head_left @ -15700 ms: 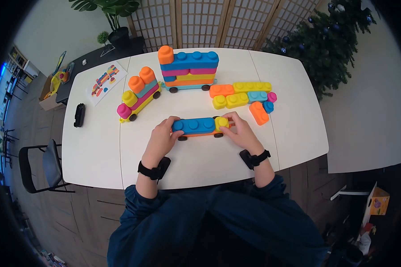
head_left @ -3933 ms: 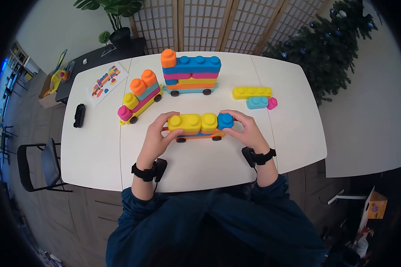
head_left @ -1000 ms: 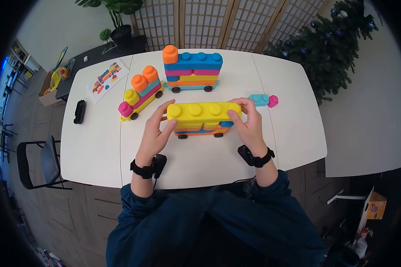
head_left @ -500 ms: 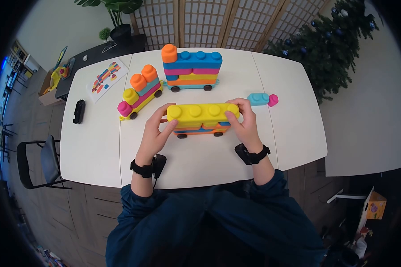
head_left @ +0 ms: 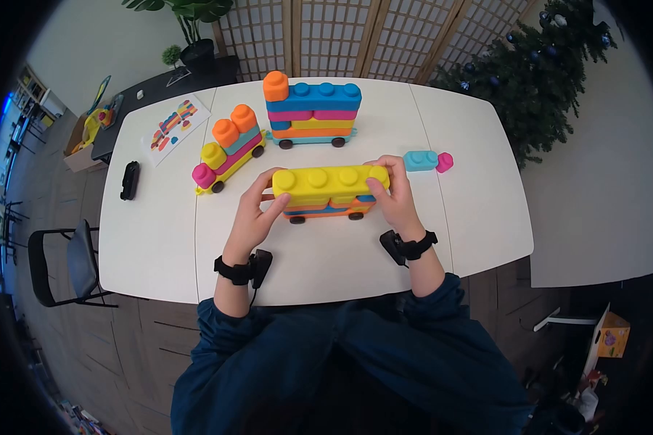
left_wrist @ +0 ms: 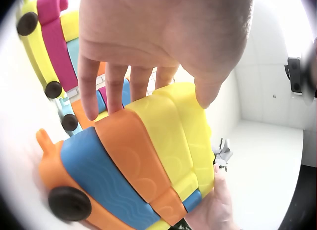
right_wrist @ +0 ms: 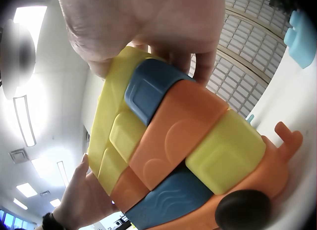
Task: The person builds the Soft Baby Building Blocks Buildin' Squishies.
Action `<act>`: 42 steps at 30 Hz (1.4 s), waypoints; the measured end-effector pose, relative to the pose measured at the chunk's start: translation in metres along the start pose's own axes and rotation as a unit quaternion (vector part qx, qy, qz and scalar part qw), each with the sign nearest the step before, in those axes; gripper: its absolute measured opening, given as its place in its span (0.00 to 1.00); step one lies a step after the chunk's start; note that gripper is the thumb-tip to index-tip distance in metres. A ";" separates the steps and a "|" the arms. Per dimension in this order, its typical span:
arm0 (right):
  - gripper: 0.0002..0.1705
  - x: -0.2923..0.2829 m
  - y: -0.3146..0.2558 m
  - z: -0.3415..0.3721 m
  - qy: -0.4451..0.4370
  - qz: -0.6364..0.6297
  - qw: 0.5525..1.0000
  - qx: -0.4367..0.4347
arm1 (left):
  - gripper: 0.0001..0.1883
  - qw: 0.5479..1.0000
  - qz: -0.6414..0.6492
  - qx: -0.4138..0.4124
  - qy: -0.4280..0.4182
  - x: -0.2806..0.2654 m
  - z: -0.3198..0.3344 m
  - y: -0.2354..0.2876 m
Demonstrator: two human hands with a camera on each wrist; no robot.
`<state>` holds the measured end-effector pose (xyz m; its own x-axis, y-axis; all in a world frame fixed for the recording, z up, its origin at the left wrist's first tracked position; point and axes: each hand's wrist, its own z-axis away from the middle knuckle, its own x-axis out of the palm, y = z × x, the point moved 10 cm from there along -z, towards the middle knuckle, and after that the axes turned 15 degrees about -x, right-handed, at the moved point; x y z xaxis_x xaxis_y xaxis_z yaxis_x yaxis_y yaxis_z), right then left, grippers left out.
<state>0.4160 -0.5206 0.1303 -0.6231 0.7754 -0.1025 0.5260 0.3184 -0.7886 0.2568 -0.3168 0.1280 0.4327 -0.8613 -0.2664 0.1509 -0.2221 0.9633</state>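
Note:
A long yellow block [head_left: 325, 184] tops a wheeled stack of yellow, blue and orange blocks on the table in the head view. My left hand [head_left: 252, 215] grips the block's left end, thumb in front and fingers behind. At its right end, my right hand [head_left: 399, 204] holds it with the thumb on the near top edge. The left wrist view shows an orange block [left_wrist: 136, 156] below the yellow ones, with the left thumb on the top block. A small blue block [right_wrist: 153, 89] sits under the top block's right end in the right wrist view.
Behind stands a taller wheeled stack [head_left: 313, 116]; left of it is a smaller one [head_left: 232, 154]. A turquoise block [head_left: 421, 161] and a pink block [head_left: 445, 162] lie at right. A printed sheet [head_left: 174, 130] and a black object [head_left: 130, 180] lie at left.
Orange, yellow and blue blocks from the table's right side now sit on the wheeled base, with the long yellow one on top. Over the last second, both hands have stayed at its ends.

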 end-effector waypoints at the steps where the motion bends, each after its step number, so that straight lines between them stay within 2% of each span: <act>1: 0.18 0.000 0.000 0.000 0.003 -0.005 1.000 -0.001 | 0.25 1.000 0.005 0.000 -0.001 0.001 -0.001 -0.001; 6: 0.18 -0.003 0.002 0.001 0.011 -0.014 1.000 -0.004 | 0.26 1.000 0.003 0.000 -0.001 0.004 0.000 0.007; 9: 0.18 -0.003 0.003 0.002 0.014 -0.008 1.000 0.002 | 0.26 0.999 -0.017 0.018 0.030 0.005 0.003 0.021; 11: 0.17 -0.003 0.002 0.002 0.019 -0.008 1.000 0.006 | 0.27 0.996 0.003 0.067 0.053 0.003 0.006 0.033; 14: 0.18 -0.003 0.001 0.002 0.023 -0.005 1.000 0.001 | 0.25 0.994 -0.007 0.086 0.073 0.001 0.006 0.036; 20: 0.18 -0.004 0.002 0.003 0.027 -0.010 1.000 0.010 | 0.20 0.995 -0.024 0.069 0.068 0.003 0.001 0.028; 26: 0.19 -0.004 0.005 0.005 0.029 -0.023 0.999 0.013 | 0.20 0.998 0.000 0.044 0.051 0.004 -0.005 0.018; 42: 0.20 -0.002 0.006 0.004 0.017 -0.040 0.999 0.012 | 0.21 0.998 0.004 0.049 0.050 0.006 -0.006 0.012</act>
<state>0.4177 -0.5229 0.1235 -0.6423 0.7663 -0.0170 0.4607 0.3682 -0.8076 0.2667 -0.3214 0.1382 0.5208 -0.8146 -0.2554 0.0615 -0.2625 0.9630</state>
